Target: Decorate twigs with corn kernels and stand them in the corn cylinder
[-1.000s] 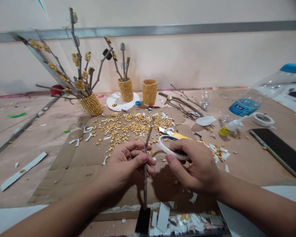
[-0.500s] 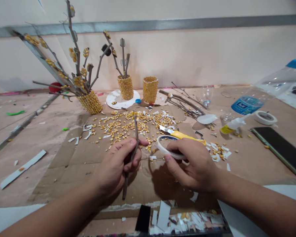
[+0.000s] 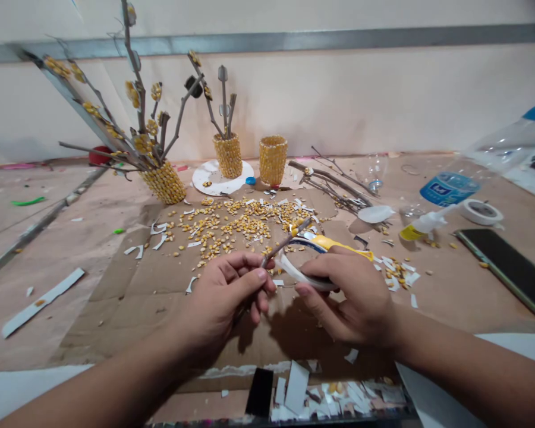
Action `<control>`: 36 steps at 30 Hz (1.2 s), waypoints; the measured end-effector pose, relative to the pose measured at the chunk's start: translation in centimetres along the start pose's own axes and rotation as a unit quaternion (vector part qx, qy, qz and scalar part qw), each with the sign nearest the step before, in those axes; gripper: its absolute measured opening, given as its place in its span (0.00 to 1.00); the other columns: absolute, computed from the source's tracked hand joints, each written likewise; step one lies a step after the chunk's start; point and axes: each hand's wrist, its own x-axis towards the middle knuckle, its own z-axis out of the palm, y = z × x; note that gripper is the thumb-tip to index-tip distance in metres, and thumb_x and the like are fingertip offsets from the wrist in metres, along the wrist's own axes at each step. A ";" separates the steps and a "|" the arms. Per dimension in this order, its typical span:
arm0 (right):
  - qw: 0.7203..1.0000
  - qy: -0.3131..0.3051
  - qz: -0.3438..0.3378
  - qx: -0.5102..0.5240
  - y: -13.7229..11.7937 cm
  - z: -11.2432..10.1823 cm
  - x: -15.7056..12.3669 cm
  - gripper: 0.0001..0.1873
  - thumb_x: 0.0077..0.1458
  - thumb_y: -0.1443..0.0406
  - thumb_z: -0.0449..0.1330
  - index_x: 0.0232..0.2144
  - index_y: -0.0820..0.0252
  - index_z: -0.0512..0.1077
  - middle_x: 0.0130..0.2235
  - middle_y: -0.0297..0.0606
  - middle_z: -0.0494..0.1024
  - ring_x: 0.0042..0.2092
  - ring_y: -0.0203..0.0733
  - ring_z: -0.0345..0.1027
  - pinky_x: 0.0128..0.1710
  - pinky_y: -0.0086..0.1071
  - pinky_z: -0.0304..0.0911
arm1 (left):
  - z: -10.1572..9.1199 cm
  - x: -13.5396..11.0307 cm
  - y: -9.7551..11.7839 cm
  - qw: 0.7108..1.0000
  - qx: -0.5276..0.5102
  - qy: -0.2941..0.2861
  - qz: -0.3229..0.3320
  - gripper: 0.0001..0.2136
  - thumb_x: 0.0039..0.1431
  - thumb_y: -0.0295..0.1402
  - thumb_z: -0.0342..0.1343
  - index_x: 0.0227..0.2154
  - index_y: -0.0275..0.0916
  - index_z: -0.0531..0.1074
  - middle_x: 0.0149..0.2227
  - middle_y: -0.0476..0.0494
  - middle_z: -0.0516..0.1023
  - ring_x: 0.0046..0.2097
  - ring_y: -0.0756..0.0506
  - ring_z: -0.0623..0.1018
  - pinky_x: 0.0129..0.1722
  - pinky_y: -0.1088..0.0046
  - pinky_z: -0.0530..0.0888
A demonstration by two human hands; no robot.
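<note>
Between the fingers of my left hand (image 3: 238, 285) is a thin brown twig (image 3: 286, 240), slanting up to the right. Its far end passes in front of the roll's rim. My right hand (image 3: 350, 291) grips a roll of white tape (image 3: 294, 271) by its near side, fingers through the ring. Just behind the roll lies a utility knife with a yellow handle (image 3: 339, 244), its blade now hidden by the twig and tape. Loose corn kernels (image 3: 249, 226) and paper scraps spread over the cardboard (image 3: 129, 303) beyond both hands.
Corn-covered pots (image 3: 273, 161) stand at the back, two holding twigs. More twigs (image 3: 334, 181) lie right of them. To the right are a glue bottle (image 3: 423, 224), a second tape roll (image 3: 482, 211), a plastic bottle (image 3: 450, 189) and a phone (image 3: 506, 270). Paper scraps (image 3: 334, 401) lie near the front edge.
My left hand has turned the twig from nearly upright to slanting right, bringing its tip over the tape roll. My right hand stays in about the same place with the roll.
</note>
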 end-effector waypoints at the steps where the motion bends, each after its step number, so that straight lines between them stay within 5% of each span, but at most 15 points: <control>1: 1.000 -0.005 -0.004 0.004 0.0 0.0 0.0 0.02 0.66 0.67 0.59 0.41 0.56 0.70 0.31 0.34 0.80 0.27 0.38 0.68 0.29 0.34 0.60 | 0.0 0.0 -0.1 1.000 0.002 0.000 0.001 0.11 0.56 0.35 0.74 0.35 0.36 0.80 0.28 0.48 0.82 0.21 0.55 0.74 0.18 0.84 0.70; 27: 0.999 0.026 0.031 0.004 -0.6 1.4 -0.2 0.03 0.67 0.66 0.59 0.41 0.57 0.73 0.28 0.34 0.80 0.26 0.37 0.68 0.27 0.33 0.58 | 0.4 -0.3 -0.7 0.993 0.099 0.024 0.053 0.15 0.64 0.46 0.66 0.29 0.40 0.77 0.20 0.53 0.73 0.20 0.55 0.65 0.19 0.82 0.62; 36: 0.999 0.034 0.031 0.001 -1.0 1.0 -0.2 0.03 0.67 0.66 0.58 0.40 0.57 0.72 0.26 0.32 0.78 0.25 0.36 0.66 0.27 0.33 0.57 | 0.5 -0.2 -1.0 0.995 0.089 0.044 0.033 0.18 0.59 0.50 0.69 0.29 0.40 0.75 0.20 0.54 0.71 0.18 0.55 0.63 0.16 0.82 0.59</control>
